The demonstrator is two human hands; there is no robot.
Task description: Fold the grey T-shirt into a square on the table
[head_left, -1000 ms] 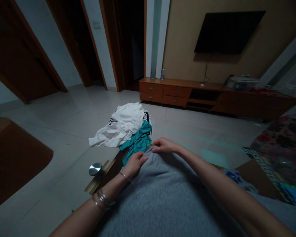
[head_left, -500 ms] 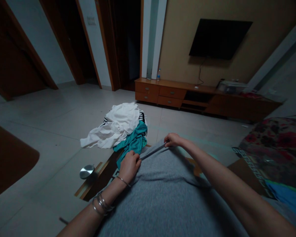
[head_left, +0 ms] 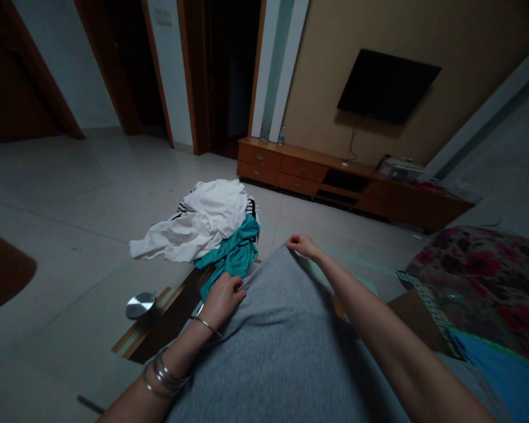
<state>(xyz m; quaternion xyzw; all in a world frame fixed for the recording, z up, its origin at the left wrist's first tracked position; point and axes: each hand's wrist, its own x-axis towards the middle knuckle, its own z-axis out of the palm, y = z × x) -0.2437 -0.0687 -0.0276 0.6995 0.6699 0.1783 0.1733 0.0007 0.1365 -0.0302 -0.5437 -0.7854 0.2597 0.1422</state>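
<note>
A large grey garment (head_left: 277, 335) spreads from close below me toward the coffee table; its exact kind cannot be made out. At its far edge, my right hand (head_left: 303, 244) pinches the cloth and lifts it into a peak. My left hand (head_left: 224, 301), with silver bangles on the wrist, is closed on the garment's left edge. Just beyond that hand, a teal garment (head_left: 233, 249) hangs over the table's end. White clothing (head_left: 211, 214) with some black-striped cloth is heaped beside it.
Under the grey garment is a patterned coffee table (head_left: 158, 323). A round metal lid-like object (head_left: 141, 306) is at its left. Blue cloth (head_left: 502, 364) and a floral-covered seat (head_left: 480, 264) are at right. A wooden TV cabinet (head_left: 302, 168) lines the far wall below a television (head_left: 388, 85).
My right hand has shifted slightly left, and the far edge between my hands has gone from a taut, folded line to a raised peak. The view has tilted a little.
</note>
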